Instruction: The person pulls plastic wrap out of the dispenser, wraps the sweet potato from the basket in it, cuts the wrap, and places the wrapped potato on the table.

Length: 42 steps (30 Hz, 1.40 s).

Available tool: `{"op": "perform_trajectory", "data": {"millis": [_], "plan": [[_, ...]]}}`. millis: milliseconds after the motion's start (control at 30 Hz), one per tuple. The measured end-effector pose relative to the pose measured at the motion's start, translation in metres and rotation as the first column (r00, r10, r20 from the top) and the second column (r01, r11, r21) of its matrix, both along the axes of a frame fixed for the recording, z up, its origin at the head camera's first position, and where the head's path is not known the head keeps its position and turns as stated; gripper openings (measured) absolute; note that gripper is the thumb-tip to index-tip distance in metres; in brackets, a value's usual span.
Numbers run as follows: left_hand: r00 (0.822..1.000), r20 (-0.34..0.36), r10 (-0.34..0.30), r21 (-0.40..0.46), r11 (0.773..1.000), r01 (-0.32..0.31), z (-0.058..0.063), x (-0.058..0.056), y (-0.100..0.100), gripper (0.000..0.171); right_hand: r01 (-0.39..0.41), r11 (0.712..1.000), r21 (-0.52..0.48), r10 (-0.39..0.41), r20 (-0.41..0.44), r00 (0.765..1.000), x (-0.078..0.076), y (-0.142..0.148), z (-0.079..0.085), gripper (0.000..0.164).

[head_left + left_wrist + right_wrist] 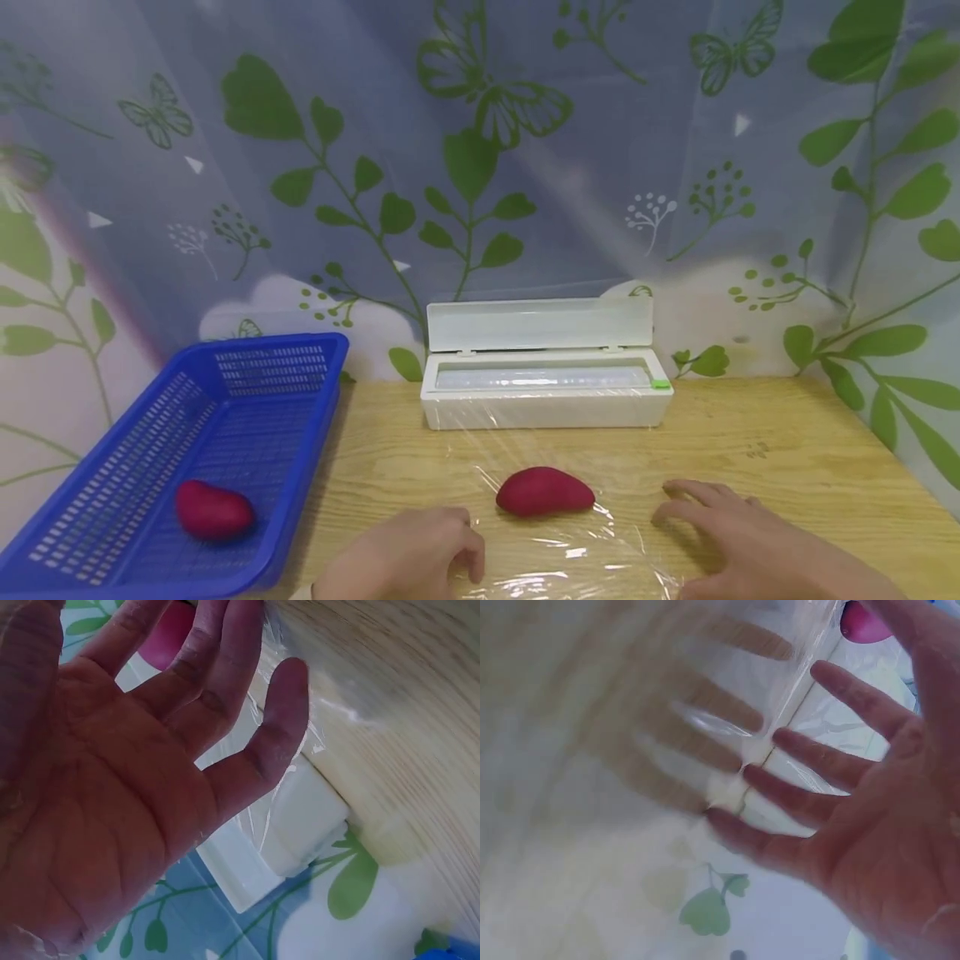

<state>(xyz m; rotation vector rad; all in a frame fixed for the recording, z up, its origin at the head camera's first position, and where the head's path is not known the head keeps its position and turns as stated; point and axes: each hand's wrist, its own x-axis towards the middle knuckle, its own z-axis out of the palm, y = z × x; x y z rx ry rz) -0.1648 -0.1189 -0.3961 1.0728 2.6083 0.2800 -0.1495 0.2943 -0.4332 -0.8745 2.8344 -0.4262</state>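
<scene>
A dark red, mango-shaped item lies on the wooden table amid a sheet of clear cling film. The film stretches from the white cling film box, whose lid stands up, toward the front edge of the head view. Left of the red item is my left hand, palm down with relaxed fingers beside the film. In its wrist view those fingers are spread, and creased film shows near the fingertips. My right hand has its fingers loosely spread at the film's right side. Its wrist view shows the fingertips right at the table.
A blue plastic basket stands at the left, holding a second red item of similar kind. A green slider sits at the box's right end. Behind the table hangs a leaf-and-butterfly patterned cloth.
</scene>
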Motion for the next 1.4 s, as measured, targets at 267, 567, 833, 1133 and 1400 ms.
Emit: {"op": "perform_trajectory", "data": {"millis": [267,567,833,1133,1400], "plan": [[0.999,-0.045,-0.032,0.049,0.998,0.034,0.0,0.004,-0.01,0.019,-0.202,0.96,-0.196,0.203,-0.012,0.979,-0.001,0.0,-0.002,0.009],[1.0,-0.003,-0.015,0.047,0.999,0.015,-0.001,0.005,-0.014,0.017,-0.186,0.975,-0.121,0.189,0.019,0.982,0.002,-0.005,0.006,0.022],[1.0,-0.017,-0.024,0.059,0.998,0.025,-0.002,0.006,-0.016,0.019,-0.148,0.983,-0.111,0.153,0.036,0.988,0.01,-0.007,0.008,0.021],[0.975,-0.21,-0.076,0.23,0.965,0.125,-0.007,-0.004,-0.016,0.015,-0.119,0.991,-0.055,0.123,0.075,0.99,0.01,-0.01,0.007,0.024],[0.975,-0.204,0.09,0.35,0.937,-0.014,0.002,-0.011,-0.016,0.016,-0.1,0.995,0.013,0.098,0.118,0.988,0.008,-0.016,0.013,0.025]]}}
